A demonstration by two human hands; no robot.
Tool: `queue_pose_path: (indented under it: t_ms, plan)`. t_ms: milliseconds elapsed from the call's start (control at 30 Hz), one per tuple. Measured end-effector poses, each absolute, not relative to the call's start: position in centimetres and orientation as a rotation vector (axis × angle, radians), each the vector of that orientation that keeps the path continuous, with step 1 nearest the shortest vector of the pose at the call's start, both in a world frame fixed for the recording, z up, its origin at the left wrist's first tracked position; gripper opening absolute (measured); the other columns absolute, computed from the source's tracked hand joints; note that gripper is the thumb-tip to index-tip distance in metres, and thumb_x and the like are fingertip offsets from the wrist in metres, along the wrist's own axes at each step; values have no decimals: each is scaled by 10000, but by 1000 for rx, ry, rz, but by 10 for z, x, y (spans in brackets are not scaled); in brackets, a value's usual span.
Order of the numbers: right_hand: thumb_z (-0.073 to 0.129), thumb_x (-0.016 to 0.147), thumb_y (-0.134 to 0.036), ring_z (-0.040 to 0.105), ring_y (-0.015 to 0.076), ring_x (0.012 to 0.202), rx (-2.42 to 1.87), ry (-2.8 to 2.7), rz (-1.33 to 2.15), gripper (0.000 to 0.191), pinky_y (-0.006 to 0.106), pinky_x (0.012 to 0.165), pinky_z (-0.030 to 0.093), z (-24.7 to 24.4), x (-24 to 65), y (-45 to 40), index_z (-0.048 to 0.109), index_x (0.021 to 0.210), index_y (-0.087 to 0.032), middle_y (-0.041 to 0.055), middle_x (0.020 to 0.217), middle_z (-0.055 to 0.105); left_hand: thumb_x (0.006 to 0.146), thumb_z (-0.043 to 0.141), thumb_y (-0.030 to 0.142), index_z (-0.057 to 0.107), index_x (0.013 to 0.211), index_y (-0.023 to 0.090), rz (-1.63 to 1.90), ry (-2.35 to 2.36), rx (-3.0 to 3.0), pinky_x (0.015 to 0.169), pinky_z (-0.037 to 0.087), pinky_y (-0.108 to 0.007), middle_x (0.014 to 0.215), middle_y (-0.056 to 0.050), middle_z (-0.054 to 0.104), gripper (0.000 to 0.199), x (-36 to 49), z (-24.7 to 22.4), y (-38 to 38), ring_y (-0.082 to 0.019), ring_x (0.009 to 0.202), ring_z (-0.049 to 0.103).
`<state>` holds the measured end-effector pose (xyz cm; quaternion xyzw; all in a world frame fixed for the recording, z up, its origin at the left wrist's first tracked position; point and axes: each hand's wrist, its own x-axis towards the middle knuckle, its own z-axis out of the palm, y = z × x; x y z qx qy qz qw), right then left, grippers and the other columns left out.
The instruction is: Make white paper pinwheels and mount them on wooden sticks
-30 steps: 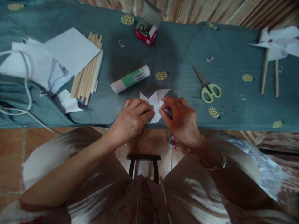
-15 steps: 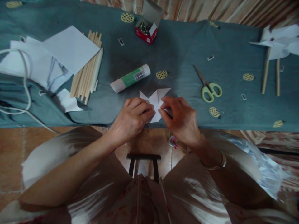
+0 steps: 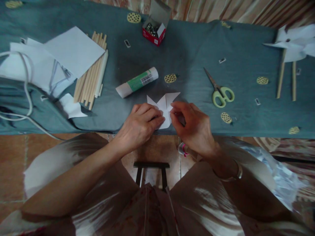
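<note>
A white paper pinwheel [image 3: 164, 104], its corners folded and pointed, lies at the table's near edge between my hands. My left hand [image 3: 141, 123] is closed on its left side, fingertips pressing the paper against the cloth. At the right edge of the paper, my right hand [image 3: 193, 126] has thumb and forefinger curled in a pinch on a fold; part of the fold is hidden by the fingers. Just beyond the pinwheel lies a large glue stick [image 3: 137, 82] with a green label. Scissors [image 3: 220, 93] with light green handles rest to the right, apart from my hand.
Wooden sticks [image 3: 90, 77] lie at left beside white paper sheets [image 3: 75, 50] and a white cable [image 3: 29, 95]. A red open box [image 3: 154, 34] with small shiny metal pieces stands at the back. Finished-looking pinwheels [image 3: 294, 42] on sticks lie far right. A stool [image 3: 151, 165] is below.
My right hand has shifted slightly to the right, its thumb moving from the pinwheel's middle toward its right edge. My left hand stays in place on the paper.
</note>
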<state>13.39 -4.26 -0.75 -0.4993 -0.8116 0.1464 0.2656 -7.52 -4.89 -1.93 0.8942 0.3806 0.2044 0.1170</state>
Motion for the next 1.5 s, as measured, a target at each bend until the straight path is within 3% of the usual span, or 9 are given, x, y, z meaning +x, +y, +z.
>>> queue_pose_path:
  t_ms: [133, 300, 633, 1100, 1333, 1500]
  plan:
    - [532, 939, -144, 698, 222, 846, -1332, -2181, 511, 221, 377, 802, 571, -1, 138, -43, 644, 1121, -201, 70, 927, 761, 1061, 433, 281, 688, 1121, 191, 603, 1110, 2609, 881, 410, -384, 1121, -67, 724, 276, -75, -20, -49, -233, 1097, 596]
    - [599, 918, -186, 689, 206, 799, -1358, -2139, 623, 181, 357, 775, 561, -1, 139, -42, 659, 1089, -179, 47, 870, 740, 1056, 443, 269, 685, 1106, 202, 597, 1123, 2608, 872, 413, -380, 1112, -58, 720, 256, -75, -21, -49, -226, 1078, 596]
    - [597, 922, -204, 667, 229, 823, -1411, -2172, 436, 170, 361, 743, 540, -12, 134, -41, 655, 1081, -206, 34, 821, 728, 1061, 434, 277, 684, 1119, 187, 561, 1124, 2634, 887, 419, -375, 1122, -65, 711, 272, -75, -20, -50, -220, 1087, 590]
    - [605, 908, -226, 659, 234, 835, -1491, -2134, 443, 181, 365, 754, 539, -13, 130, -42, 629, 1086, -252, 17, 796, 691, 1043, 490, 235, 676, 1099, 173, 667, 1090, 2669, 845, 414, -367, 1091, -49, 722, 204, -73, -20, -50, -214, 1047, 597]
    - [648, 905, -201, 652, 252, 825, -1439, -2169, 400, 191, 384, 736, 532, -11, 131, -42, 635, 1095, -196, 43, 813, 708, 1048, 476, 246, 673, 1108, 178, 637, 1102, 2651, 856, 423, -372, 1099, -53, 722, 217, -73, -20, -49, -220, 1049, 606]
    - [641, 910, -195, 655, 243, 847, -1443, -2178, 390, 199, 373, 751, 531, -11, 131, -42, 643, 1105, -233, 30, 830, 713, 1048, 474, 237, 645, 1176, 173, 713, 1091, 2614, 883, 447, -375, 1211, -71, 719, 223, -71, -24, -49, -223, 1103, 613]
